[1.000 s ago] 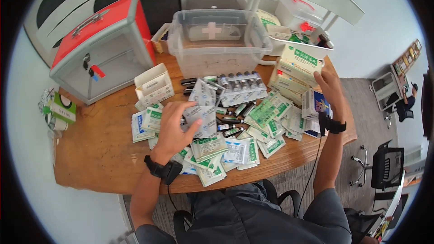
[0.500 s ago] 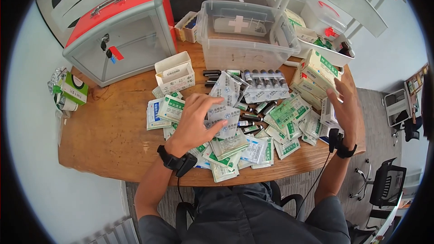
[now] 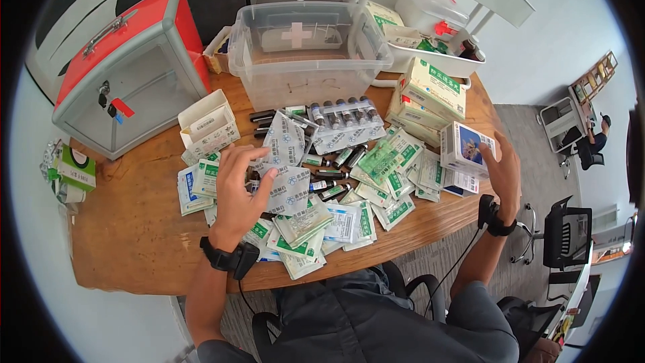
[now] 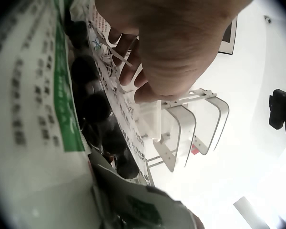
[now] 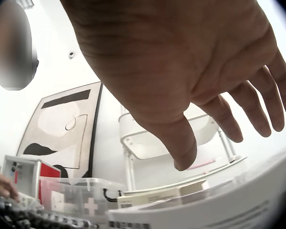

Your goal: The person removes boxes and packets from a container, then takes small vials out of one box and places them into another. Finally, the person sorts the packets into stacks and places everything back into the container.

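My left hand (image 3: pixel 236 191) hovers at the left edge of a silver foil blister pack (image 3: pixel 287 189), thumb and forefinger spread over it. In the left wrist view its fingers (image 4: pixel 128 71) bend loosely beside the printed foil. My right hand (image 3: pixel 504 173) is at the right side of a white box with a blue picture (image 3: pixel 463 150). The right wrist view has this hand's fingers (image 5: pixel 251 102) spread and nearly straight above a white box top. Around the foil lie small dark vials (image 3: pixel 332 191) and green-and-white sachets (image 3: pixel 302 223). Another blister pack (image 3: pixel 348 124) holds vials upright.
Cream boxes (image 3: pixel 433 91) are stacked at the right. Behind are a clear plastic bin (image 3: pixel 306 84) and a white basket (image 3: pixel 437 59). A red-and-grey cabinet (image 3: pixel 138 74) stands at left, near an open carton (image 3: pixel 209 124). Sachets reach close to the table's front edge.
My right hand has left the top cream box and moved down toward me, to the white box. The left hand stays by the foil pack. The head view has shifted.
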Demonstrator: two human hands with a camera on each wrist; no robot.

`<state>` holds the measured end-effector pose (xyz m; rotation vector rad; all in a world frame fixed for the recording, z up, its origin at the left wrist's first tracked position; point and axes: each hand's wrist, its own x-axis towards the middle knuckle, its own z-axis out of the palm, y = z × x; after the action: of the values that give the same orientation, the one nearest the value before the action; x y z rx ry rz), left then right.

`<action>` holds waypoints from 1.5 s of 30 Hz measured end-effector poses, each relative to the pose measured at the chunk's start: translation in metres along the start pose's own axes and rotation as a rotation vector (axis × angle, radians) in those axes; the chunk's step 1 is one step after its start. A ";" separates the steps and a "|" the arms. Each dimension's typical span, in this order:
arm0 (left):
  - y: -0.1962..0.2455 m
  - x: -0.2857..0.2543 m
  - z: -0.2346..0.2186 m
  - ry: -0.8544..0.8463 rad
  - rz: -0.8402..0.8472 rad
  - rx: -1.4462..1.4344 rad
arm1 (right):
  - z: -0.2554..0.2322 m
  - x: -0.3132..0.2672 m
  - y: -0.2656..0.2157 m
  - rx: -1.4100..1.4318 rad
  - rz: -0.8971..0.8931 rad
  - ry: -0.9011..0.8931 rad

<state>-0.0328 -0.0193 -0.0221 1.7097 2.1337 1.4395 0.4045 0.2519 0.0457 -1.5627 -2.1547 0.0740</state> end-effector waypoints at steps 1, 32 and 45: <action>0.000 0.001 0.000 0.016 0.009 0.010 | -0.001 -0.003 0.002 -0.031 0.030 0.027; -0.002 0.001 0.001 0.031 -0.064 -0.100 | -0.017 -0.027 -0.035 0.870 0.199 -0.072; -0.004 -0.006 0.004 -0.079 0.050 -0.442 | 0.117 -0.047 -0.219 1.389 0.048 -0.500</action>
<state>-0.0311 -0.0213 -0.0298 1.6229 1.5873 1.6668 0.1751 0.1595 -0.0053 -0.7294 -1.5646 1.6855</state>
